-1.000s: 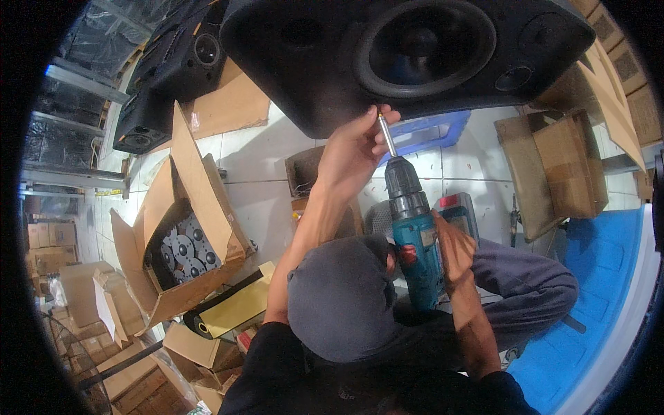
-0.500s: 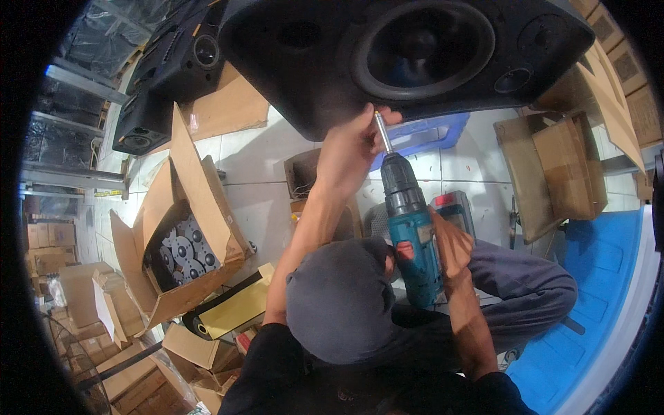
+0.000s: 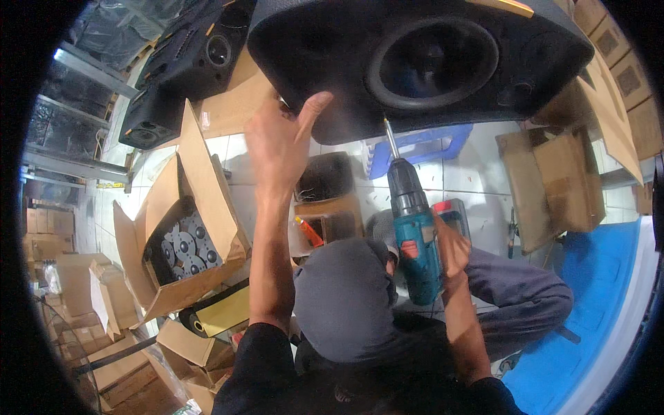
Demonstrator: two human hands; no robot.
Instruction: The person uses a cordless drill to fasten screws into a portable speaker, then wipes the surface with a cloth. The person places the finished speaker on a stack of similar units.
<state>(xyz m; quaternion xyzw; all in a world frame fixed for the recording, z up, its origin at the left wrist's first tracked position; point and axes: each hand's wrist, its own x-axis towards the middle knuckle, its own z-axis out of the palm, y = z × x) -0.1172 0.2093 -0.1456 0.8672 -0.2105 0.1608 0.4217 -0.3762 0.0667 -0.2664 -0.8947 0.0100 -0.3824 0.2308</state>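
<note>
A big black speaker cabinet (image 3: 332, 69) with a round woofer (image 3: 432, 63) fills the top of the view. My right hand (image 3: 451, 250) grips a teal cordless drill (image 3: 415, 238) that points up, its bit touching the cabinet's lower edge just below the woofer. My left hand (image 3: 280, 146) is raised to the left of the drill, fingers spread, the thumb tip against the cabinet and nothing in it. A grey cap and dark shirt sit low in the middle, between my forearms.
An open cardboard box (image 3: 207, 187) holding several round speaker drivers stands at the left. More black cabinets (image 3: 187, 59) lie at top left. A blue stool (image 3: 422, 146), cardboard boxes (image 3: 557, 187) at right, a blue mat (image 3: 598, 290) and stacked cartons (image 3: 76, 283) surround me.
My left hand has let go of the drill bit's tip and swung left, opening up. The drill stays pressed to the cabinet edge in my right hand.
</note>
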